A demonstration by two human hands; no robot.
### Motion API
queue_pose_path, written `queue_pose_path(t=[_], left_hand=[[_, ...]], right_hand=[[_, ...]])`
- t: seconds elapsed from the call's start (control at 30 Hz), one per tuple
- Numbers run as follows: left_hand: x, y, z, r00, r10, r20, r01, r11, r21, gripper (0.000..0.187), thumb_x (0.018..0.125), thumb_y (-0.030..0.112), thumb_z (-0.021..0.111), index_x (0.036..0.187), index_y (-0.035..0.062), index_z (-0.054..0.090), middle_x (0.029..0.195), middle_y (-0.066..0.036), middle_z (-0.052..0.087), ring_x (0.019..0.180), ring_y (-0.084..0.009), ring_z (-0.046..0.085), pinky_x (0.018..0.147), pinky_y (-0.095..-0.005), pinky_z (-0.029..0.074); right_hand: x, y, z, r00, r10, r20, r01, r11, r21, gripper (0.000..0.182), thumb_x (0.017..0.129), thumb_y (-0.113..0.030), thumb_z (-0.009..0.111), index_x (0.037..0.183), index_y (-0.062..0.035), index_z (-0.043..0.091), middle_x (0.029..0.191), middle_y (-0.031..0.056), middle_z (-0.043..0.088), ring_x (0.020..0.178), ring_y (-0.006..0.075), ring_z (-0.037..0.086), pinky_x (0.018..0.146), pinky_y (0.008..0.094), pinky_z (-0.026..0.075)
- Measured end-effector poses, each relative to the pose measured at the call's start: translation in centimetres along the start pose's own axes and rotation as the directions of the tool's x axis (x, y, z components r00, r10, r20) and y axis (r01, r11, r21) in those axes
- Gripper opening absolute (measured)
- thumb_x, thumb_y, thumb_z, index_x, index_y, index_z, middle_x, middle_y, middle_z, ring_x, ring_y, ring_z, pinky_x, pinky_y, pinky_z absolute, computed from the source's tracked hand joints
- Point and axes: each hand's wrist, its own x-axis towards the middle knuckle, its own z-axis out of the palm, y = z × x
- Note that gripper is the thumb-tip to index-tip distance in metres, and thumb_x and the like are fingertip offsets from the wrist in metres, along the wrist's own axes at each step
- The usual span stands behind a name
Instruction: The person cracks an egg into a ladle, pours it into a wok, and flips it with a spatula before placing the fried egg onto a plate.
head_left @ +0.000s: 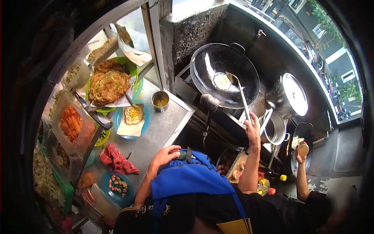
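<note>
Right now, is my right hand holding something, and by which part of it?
Yes: your right hand holds the long-handled spatula by its handle, away from the end in the wok.

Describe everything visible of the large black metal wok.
The large black metal wok sits mouth up on a metal stove, a dark loop handle at its far rim. Its round inner wall is glossy, with a bright streak of glare. A white and yellow egg lies inside; a long metal spatula, held in the right hand, reaches in beside it. The underside is hidden.
</note>
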Motion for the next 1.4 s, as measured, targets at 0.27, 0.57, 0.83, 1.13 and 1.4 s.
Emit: queue_pose_path(t=[0.27, 0.57, 0.83, 1.13, 1.4], left_hand=[[1.2, -0.6, 0.0, 0.999, 0.004, 0.034, -0.004, 1.000, -0.006, 0.046, 0.090, 0.027, 0.069, 0.129, 0.0043, 0.061, 0.111, -0.012, 0.069, 0.100, -0.0173, 0.065, 0.090, -0.0311, 0.051], [3.8, -1.1, 0.5, 1.000, -0.008, 0.029, 0.007, 0.999, 0.040, 0.039, 0.095, 0.024, 0.059, 0.130, 0.0069, 0.060, 0.108, -0.010, 0.071, 0.102, -0.0195, 0.066, 0.092, -0.0325, 0.051], [8.5, -3.4, 2.2, 0.991, -0.020, 0.132, 0.032, 0.995, -0.094, 0.044, 0.091, 0.020, 0.065, 0.131, 0.0020, 0.057, 0.098, -0.006, 0.069, 0.091, -0.0122, 0.065, 0.086, -0.0269, 0.050], [17.3, -5.0, 6.8, 0.999, 0.041, -0.008, -0.035, 0.924, 0.381, 0.051, 0.082, 0.030, 0.071, 0.122, -0.0012, 0.063, 0.116, -0.020, 0.068, 0.111, -0.0300, 0.065, 0.097, -0.0382, 0.050], [21.8, -5.6, 10.0, 0.984, -0.154, -0.089, 0.173, 0.946, 0.275, 0.056, 0.084, 0.032, 0.073, 0.124, -0.0034, 0.059, 0.103, -0.015, 0.072, 0.078, -0.0196, 0.071, 0.075, -0.0327, 0.056]], right_hand=[[-0.4, 0.5, -0.6, 0.999, 0.035, -0.003, -0.035, 0.997, 0.074, 0.052, 0.089, -0.014, 0.065, 0.138, -0.0112, 0.047, 0.080, -0.0026, 0.058, 0.054, 0.0009, 0.041, 0.046, 0.0169, 0.030], [-2.6, 0.2, -1.4, 0.997, 0.072, -0.004, -0.070, 0.977, 0.202, 0.048, 0.092, -0.007, 0.061, 0.138, -0.0117, 0.047, 0.083, -0.0054, 0.054, 0.057, -0.0009, 0.037, 0.046, 0.0166, 0.027], [-3.6, 1.1, -2.1, 0.995, 0.094, 0.028, -0.098, 0.963, 0.253, 0.057, 0.091, -0.008, 0.061, 0.144, -0.0107, 0.040, 0.083, -0.0013, 0.056, 0.050, 0.0010, 0.039, 0.044, 0.0192, 0.032], [-8.6, -3.1, -3.8, 0.995, 0.097, 0.034, -0.087, 0.614, 0.785, 0.044, 0.099, -0.014, 0.048, 0.142, -0.0114, 0.038, 0.091, 0.0056, 0.058, 0.045, 0.0044, 0.036, 0.049, 0.0240, 0.036], [-15.0, -5.6, -5.8, 0.996, 0.048, -0.081, 0.062, 0.310, 0.949, 0.039, 0.101, -0.016, 0.043, 0.140, -0.0118, 0.039, 0.091, 0.0016, 0.054, 0.048, 0.0015, 0.039, 0.053, 0.0223, 0.035]])
